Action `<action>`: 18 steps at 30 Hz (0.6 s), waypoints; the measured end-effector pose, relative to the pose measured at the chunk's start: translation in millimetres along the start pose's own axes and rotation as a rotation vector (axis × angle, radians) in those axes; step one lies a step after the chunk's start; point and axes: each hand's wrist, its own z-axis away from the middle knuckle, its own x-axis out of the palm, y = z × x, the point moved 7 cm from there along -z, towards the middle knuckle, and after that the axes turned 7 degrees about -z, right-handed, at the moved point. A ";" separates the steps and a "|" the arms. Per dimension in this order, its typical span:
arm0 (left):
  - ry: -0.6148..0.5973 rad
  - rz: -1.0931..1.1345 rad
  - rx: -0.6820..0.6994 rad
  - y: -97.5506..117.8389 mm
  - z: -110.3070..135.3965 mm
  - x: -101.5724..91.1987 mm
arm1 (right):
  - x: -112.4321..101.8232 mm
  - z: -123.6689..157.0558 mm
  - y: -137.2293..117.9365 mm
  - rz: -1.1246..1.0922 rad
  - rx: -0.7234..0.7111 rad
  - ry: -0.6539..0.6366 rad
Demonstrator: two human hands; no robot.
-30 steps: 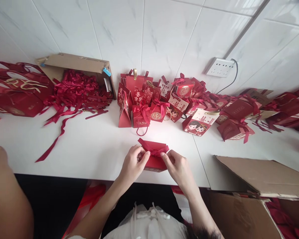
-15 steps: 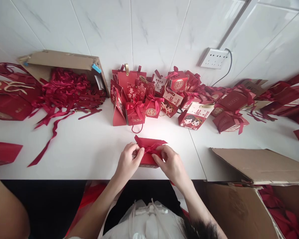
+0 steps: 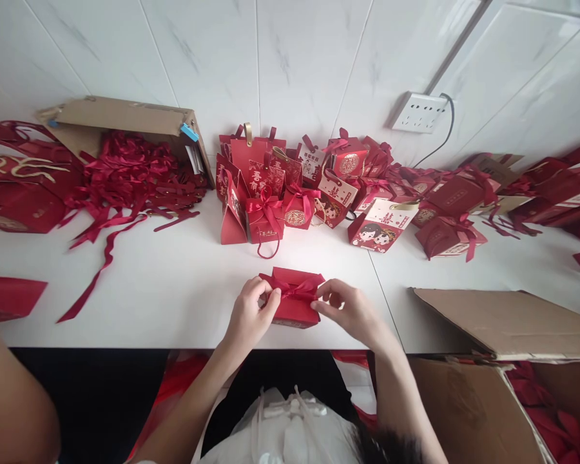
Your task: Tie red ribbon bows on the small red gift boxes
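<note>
A small red gift box (image 3: 297, 308) stands near the front edge of the white table (image 3: 183, 283), with a red ribbon (image 3: 294, 289) across its top. My left hand (image 3: 249, 317) pinches the ribbon at the box's left side. My right hand (image 3: 350, 312) pinches the ribbon's other end at the box's right side, fingers curled. Both hands touch the box.
Finished red boxes (image 3: 290, 187) crowd the back by the wall. A tipped carton (image 3: 125, 125) spills loose ribbons (image 3: 130, 180) at the left. An open cardboard box (image 3: 502, 361) sits at the right. Another person's arm (image 3: 9, 399) and a red flat piece (image 3: 12, 298) are at the far left.
My right hand has pulled its ribbon end out to the right. The ribbon now lies tighter over the box top. The camera view shifted slightly.
</note>
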 end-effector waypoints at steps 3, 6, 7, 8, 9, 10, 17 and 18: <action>0.040 -0.010 0.063 1.2 1.0 0.9 | -13.1 -10.8 -26.0 0.115 -0.130 0.106; 0.118 -0.023 0.155 4.3 2.4 -0.6 | 6.6 -31.3 -52.5 0.237 -0.283 -0.013; 0.143 -0.037 0.195 6.6 3.1 -1.3 | 17.9 -37.9 -57.1 0.265 -0.314 -0.102; 0.162 -0.055 0.233 9.1 4.0 -1.7 | 28.0 -43.6 -59.1 0.281 -0.331 -0.180; 0.175 -0.072 0.265 11.4 4.9 -2.1 | 36.1 -48.0 -59.2 0.283 -0.337 -0.239; 0.180 -0.087 0.286 13.3 5.6 -2.3 | 42.0 -51.2 -58.1 0.272 -0.338 -0.279; 0.082 -0.133 0.321 20.0 6.7 1.3 | 47.4 -60.9 -37.6 0.104 -0.278 -0.187; 0.073 -0.140 0.331 20.6 6.6 1.7 | 45.9 -62.5 -34.7 0.080 -0.257 -0.156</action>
